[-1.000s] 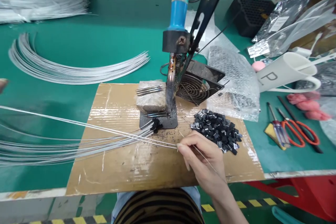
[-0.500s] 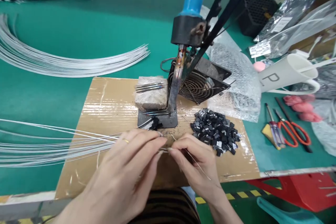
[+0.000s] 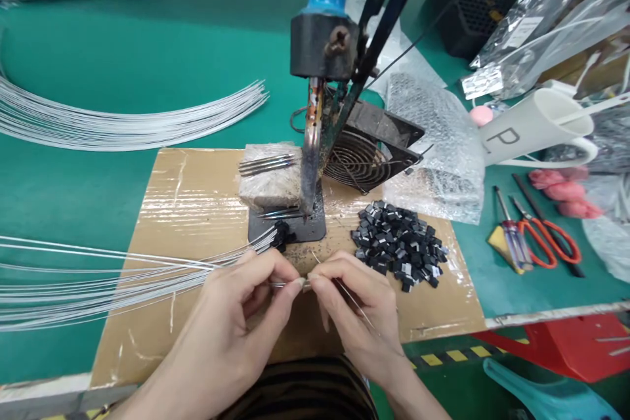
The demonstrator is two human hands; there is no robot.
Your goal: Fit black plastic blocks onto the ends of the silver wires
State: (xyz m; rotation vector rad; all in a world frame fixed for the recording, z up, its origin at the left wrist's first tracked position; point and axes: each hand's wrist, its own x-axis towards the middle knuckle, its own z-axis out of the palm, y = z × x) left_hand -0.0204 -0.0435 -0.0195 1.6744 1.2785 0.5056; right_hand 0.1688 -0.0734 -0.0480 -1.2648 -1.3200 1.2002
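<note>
Head camera showed the left hand (image 3: 236, 325) and right hand (image 3: 361, 315) pinched tight on one thin wire (image 3: 283, 284); some capped wires (image 3: 276, 239) lay done, many black pieces (image 3: 398, 246) lay unused.

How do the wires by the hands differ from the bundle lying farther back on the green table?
The near wires run almost straight, fanned across the cardboard; the far bundle bows in an arc on the green table. The left hand and right hand pinch the near wires at their ends; nothing touches the far bundle. Both are thin and silvery.
</note>
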